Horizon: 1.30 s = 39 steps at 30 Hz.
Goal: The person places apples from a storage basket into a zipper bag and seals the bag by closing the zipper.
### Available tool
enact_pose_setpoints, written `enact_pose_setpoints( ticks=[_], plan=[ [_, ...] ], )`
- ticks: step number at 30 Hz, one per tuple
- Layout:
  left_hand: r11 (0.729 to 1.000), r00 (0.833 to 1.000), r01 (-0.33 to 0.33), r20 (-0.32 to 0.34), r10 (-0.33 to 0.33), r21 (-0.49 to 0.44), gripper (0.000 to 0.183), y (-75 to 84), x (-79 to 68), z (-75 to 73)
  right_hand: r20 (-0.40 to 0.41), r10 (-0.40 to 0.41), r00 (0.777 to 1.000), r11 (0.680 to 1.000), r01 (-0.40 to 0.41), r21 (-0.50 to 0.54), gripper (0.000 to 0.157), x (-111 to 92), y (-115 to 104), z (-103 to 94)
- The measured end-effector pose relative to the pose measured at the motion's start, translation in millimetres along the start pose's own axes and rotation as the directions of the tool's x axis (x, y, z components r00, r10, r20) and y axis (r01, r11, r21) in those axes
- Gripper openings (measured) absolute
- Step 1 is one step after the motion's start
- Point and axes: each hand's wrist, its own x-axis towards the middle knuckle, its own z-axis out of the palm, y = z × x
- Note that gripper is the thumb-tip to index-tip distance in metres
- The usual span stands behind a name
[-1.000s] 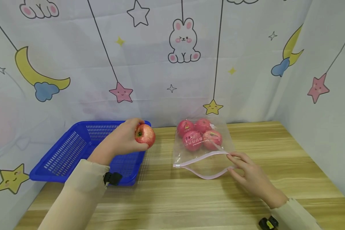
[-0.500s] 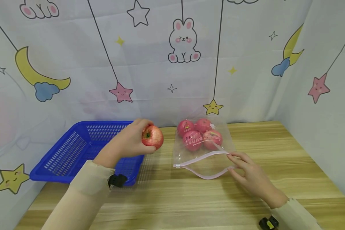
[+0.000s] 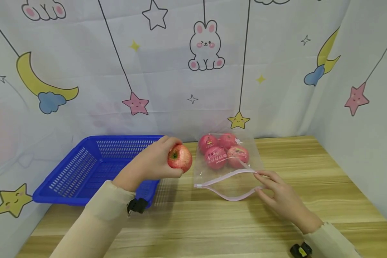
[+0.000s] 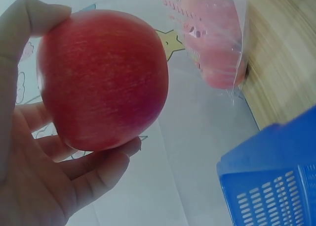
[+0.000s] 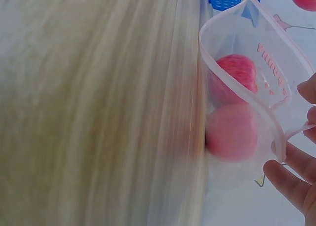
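Note:
A red apple (image 3: 180, 158) is in my left hand (image 3: 154, 161), held between thumb and fingers above the table, right of the basket. The left wrist view shows the apple (image 4: 103, 80) large, with fingers curled beneath it. My right hand (image 3: 282, 197) pinches the edge of a clear zip bag (image 3: 202, 175) at its right corner. The bag's pink-edged mouth gapes toward me. Several apples (image 3: 216, 157) lie inside, at its far end. Through the mouth in the right wrist view, two apples (image 5: 232, 132) show, with the right hand (image 5: 301, 171) at the rim.
A blue plastic basket (image 3: 61, 179) with slotted sides stands at the left; my left forearm crosses over its front right part. The wooden table (image 3: 213, 229) meets a white patterned cloth (image 3: 167, 71) at the back and sides.
My left hand has carried the apple to the right, away from the basket and closer to the bag. The right hand and the bag have stayed in place.

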Motion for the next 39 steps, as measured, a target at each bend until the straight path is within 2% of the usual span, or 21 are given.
enact_pose_setpoints(
  ticks=[11, 22, 27, 39],
  plan=[
    [0.997, 0.997, -0.067, 0.026, 0.066, 0.046, 0.071, 19.4, 4.2, 13.9, -0.008, -0.01, 1.0, 1.0, 0.01, 0.002, 0.051, 0, 1, 0.6],
    [0.992, 0.993, -0.12, 0.024, 0.119, 0.046, 0.066, 29.6, 5.2, 29.1, -0.003, -0.009, 1.0, 1.0, 0.009, -0.002, 0.052, 0, 2, 0.7],
    [0.992, 0.992, -0.122, 0.042, 0.12, 0.043, 0.067, 33.8, 6.0, 33.6, 0.003, -0.004, 1.0, 1.0, 0.004, 0.003, 0.052, -1, 2, 1.0],
    [0.981, 0.979, -0.192, 0.072, 0.19, 0.008, 0.072, 46.2, 7.3, 53.6, -0.002, -0.002, 1.0, 1.0, 0.002, 0.001, 0.052, -1, 0, 1.5]
  ],
)
